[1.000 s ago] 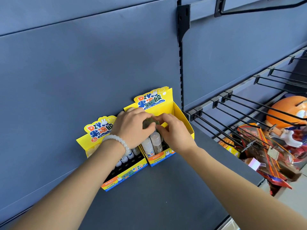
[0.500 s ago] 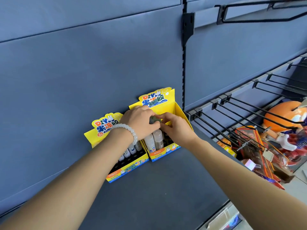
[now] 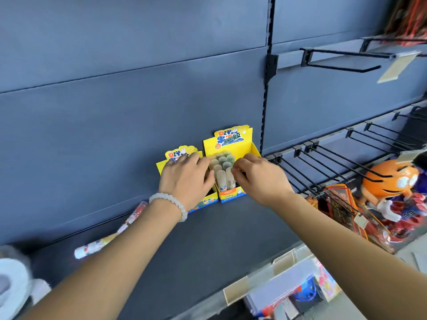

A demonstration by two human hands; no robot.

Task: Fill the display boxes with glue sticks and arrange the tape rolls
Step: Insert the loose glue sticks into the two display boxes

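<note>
From my head camera, both my hands are at the back edge of the dark shelf (image 3: 208, 239), against the blue back panel (image 3: 115, 123), where two yellow display boxes stand side by side. My left hand (image 3: 186, 179), with a white bead bracelet (image 3: 171, 204) on the wrist, lies over the left display box (image 3: 203, 203), covering most of it, its fingers curled toward the bundle of glue sticks (image 3: 223, 168) that stands in the right display box (image 3: 233, 148). My right hand (image 3: 261, 179) comes in from the other side, fingers bent and pinching at the right flank of the same bundle, so the sticks are pressed between both hands; their caps show upward and the front ones stand upright behind the box's low front wall. Whether my left fingers truly grip the sticks or only touch them I cannot tell. Further left along the shelf, well apart from the boxes, a long wrapped pack of glue sticks (image 3: 111, 232) lies on its side near the back edge. At the left front corner a blurred white tape roll (image 3: 12, 287) shows. To the right, black wire hooks (image 3: 323, 167) jut out, and an orange figure toy (image 3: 390, 181) sits below them.
</note>
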